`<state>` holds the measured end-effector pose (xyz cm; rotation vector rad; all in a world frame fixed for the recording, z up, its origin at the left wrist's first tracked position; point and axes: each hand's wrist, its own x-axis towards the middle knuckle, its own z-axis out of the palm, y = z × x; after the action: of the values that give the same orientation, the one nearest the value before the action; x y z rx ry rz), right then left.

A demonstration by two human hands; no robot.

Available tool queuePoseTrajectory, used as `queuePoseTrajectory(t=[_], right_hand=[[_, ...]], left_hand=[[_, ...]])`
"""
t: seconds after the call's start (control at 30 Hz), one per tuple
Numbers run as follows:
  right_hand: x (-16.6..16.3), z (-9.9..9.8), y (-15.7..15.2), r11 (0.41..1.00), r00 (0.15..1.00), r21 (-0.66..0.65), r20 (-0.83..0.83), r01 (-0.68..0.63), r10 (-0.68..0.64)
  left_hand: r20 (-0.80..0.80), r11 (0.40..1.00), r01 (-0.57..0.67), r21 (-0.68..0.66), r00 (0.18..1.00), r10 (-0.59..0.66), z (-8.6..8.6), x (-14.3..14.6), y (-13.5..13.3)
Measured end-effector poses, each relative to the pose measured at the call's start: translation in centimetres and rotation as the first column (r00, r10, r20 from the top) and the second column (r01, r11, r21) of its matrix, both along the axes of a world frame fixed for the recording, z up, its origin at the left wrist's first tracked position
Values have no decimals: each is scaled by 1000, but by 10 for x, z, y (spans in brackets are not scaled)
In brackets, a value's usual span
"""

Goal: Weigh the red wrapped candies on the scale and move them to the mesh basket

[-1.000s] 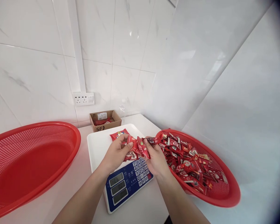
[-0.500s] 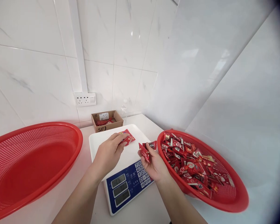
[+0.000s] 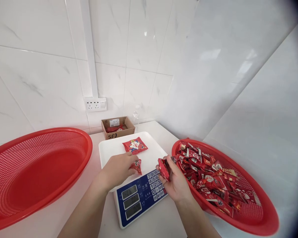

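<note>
white table (image 3: 151,224), smooth, its near part cut off below; both forearms (image 3: 89,206) run out of frame. scale (image 3: 145,199): blue panel (image 3: 144,205), white plastic pan (image 3: 152,148); display (image 3: 131,201) digits dim, hard to read. right hand (image 3: 176,185) at the panel's right end, hiding some keys (image 3: 153,181); fingers and thumb clamped on a red packet (image 3: 164,169) and a darker one (image 3: 173,159), mostly covered. left hand (image 3: 115,172) over the pan's near side; fingers and thumb at a small packet (image 3: 138,166), partly hidden; grip or mere touch, cannot tell. left basket (image 3: 49,175): red plastic, mesh wall, oval, cut off by left edge. right basket (image 3: 265,215): likewise red mesh, heaped with glossy packets (image 3: 211,178), lower layers hidden. far packet (image 3: 135,145) farther back on the pan, lying flat, crimped ends. box (image 3: 121,134): brown cardboard, red contents (image 3: 115,129) half concealed by the front wall. bottle (image 3: 136,115) just beside it: clear, outline faint. tiled wall (image 3: 114,33) behind: glossy, grey veining; white outlet (image 3: 95,104).
</note>
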<state>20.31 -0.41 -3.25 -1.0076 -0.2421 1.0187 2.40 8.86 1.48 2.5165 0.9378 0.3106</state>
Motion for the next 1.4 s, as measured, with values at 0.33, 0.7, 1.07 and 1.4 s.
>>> queuePoseTrajectory(t=[0.33,0.7,1.07,1.4], right_hand=[[-18,10,-1,898,741,-120,523,-424,420],[-4,27,34,807,209,-455,807,-377,553],[-8,46,23,865,570,-114,709,-489,416],[-29,50,28,883,845,327,519,-337,130]], left_hand=[[366,978,-208,-35,907,206,9,-13,7],[702,944,65,-324,685,194,14,-26,3],[781,862,232,-450,571,254,16,-14,-13],[749,902,83,-425,592,298,13,-1,-25]])
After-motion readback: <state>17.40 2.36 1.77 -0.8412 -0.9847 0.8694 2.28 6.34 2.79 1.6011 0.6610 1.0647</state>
